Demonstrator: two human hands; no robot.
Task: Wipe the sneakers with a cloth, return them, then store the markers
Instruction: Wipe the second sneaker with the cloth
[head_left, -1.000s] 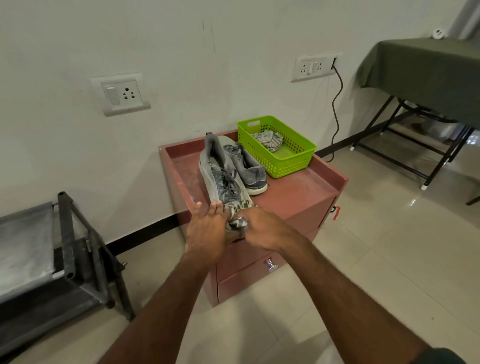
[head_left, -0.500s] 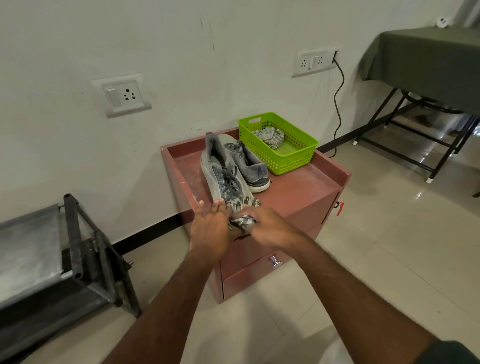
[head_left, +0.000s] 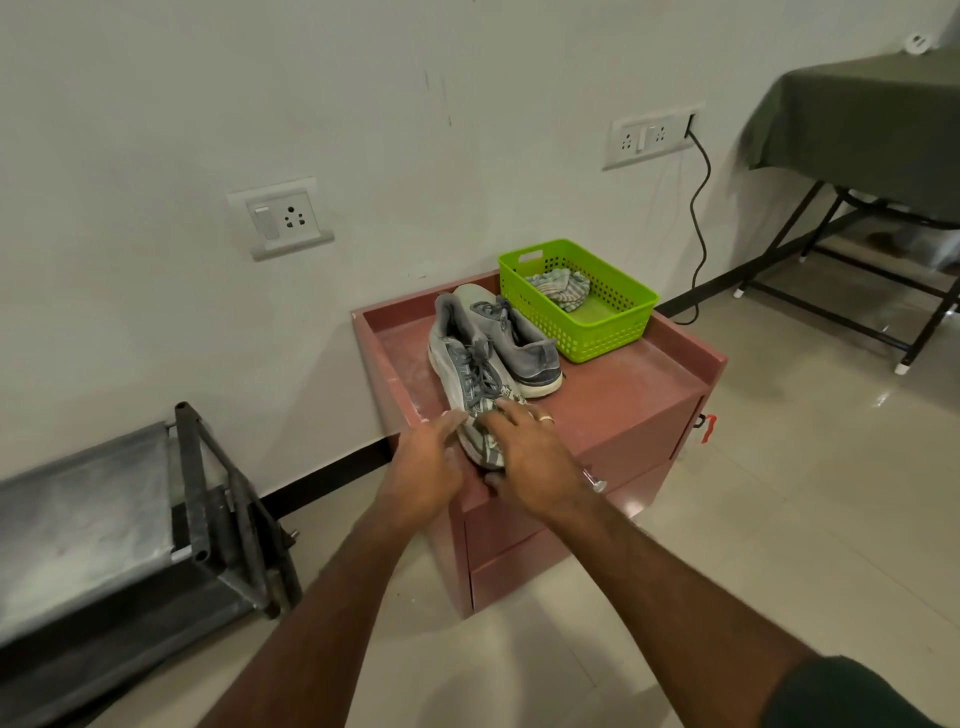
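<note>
Grey fabric sneakers, 2 of them, sit side by side on the reddish bench (head_left: 623, 384), toward its left half, with a green basket (head_left: 613, 332) at the far right holding a spare rag (head_left: 561, 286). The near sneaker (head_left: 470, 374) has its toe at the near edge, and both hands are on it: left hand (head_left: 426, 467) flat against the toe's left side, right hand (head_left: 530, 452) spread over the toe. I think there's a striped cloth (head_left: 488, 439) under those fingers, hard to tell. Judging by looks, the mesh upper is soft and will give, so I'd brace the stiffer sole edge or heel while rubbing. Light shoe, slides easily. No markers visible.
</note>
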